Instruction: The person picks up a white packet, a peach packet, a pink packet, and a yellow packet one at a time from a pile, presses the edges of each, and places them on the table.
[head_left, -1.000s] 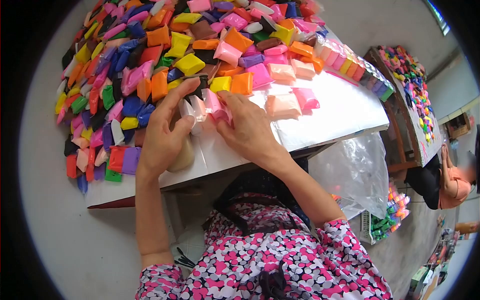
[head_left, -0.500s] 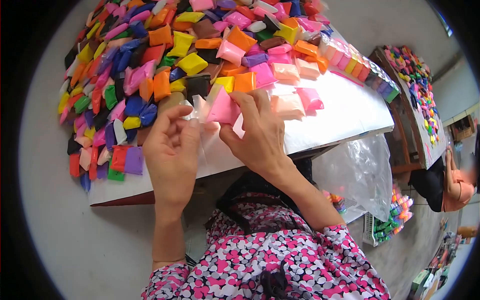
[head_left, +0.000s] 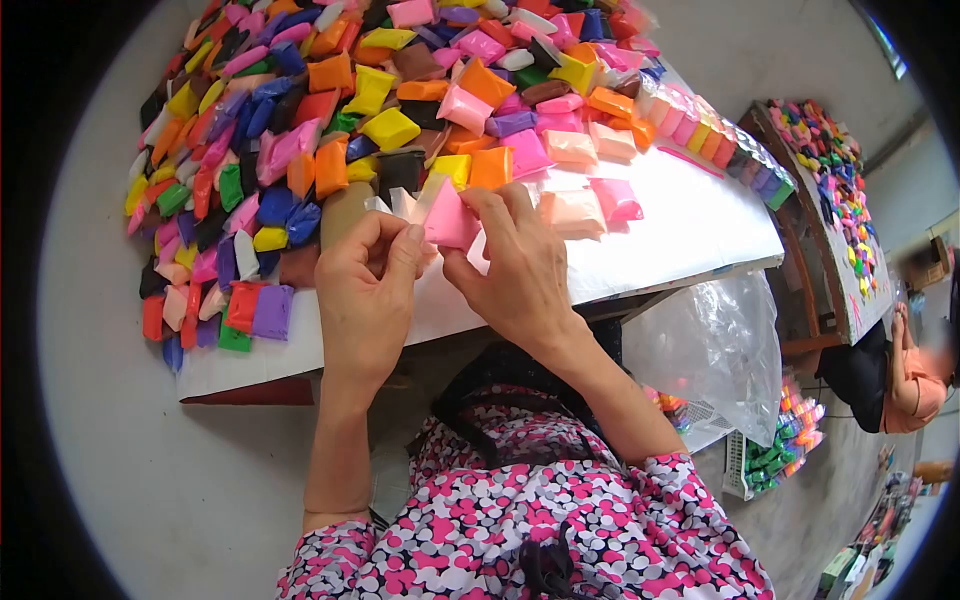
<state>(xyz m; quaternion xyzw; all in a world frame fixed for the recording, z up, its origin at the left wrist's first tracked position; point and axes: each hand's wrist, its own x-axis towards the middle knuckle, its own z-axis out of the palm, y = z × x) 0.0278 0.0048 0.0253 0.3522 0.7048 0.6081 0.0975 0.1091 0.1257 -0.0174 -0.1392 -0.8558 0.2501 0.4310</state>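
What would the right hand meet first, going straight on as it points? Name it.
Beyond the pink packet it holds, the right hand would probably meet the nearest orange packet just ahead, though depth is unclear.

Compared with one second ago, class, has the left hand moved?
Yes: the left hand has shifted to the right in the picture, away from the purple packet lying on the table.

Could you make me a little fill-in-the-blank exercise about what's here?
1. The packet pinched in the right hand is coloured ____.
2. The bare part of the tabletop is coloured ____.
3. Comparing left and right, the hand nearer the clear plastic bag is the ____ one.

Missing words: pink; white; right.
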